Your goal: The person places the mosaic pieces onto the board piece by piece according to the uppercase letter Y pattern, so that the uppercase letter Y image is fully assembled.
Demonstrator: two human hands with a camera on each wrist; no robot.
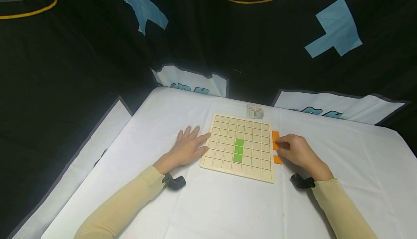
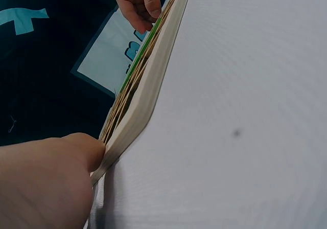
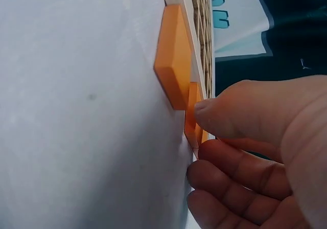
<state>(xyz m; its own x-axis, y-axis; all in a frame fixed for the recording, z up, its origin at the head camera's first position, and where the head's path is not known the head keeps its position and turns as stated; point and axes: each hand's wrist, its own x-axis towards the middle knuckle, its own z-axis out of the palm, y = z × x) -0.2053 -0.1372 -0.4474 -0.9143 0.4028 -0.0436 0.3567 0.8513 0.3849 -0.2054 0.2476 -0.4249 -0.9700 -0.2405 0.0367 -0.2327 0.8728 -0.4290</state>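
Observation:
A square wooden grid board (image 1: pixel 221 166) lies on the white cloth, with several green squares (image 1: pixel 239 150) in one column of its cells. My left hand (image 1: pixel 184 148) rests flat with fingers spread, thumb and index finger at the board's left edge. Along the right edge lie orange tiles (image 1: pixel 276 134), seen close up beside the board in the right wrist view. There my right hand (image 3: pixel 255 152) pinches an orange tile (image 3: pixel 191 116) between thumb and curled fingers; the fingertips partly hide it. One separate orange tile (image 3: pixel 172 55) lies nearer that camera.
A small printed grid card (image 1: pixel 255 111) with coloured cells lies just behind the board. The table's white cloth (image 1: pixel 228 210) extends around both arms. Dark curtains (image 1: pixel 241 43) with blue patches hang behind the table, and white patterned strips run along their bottom.

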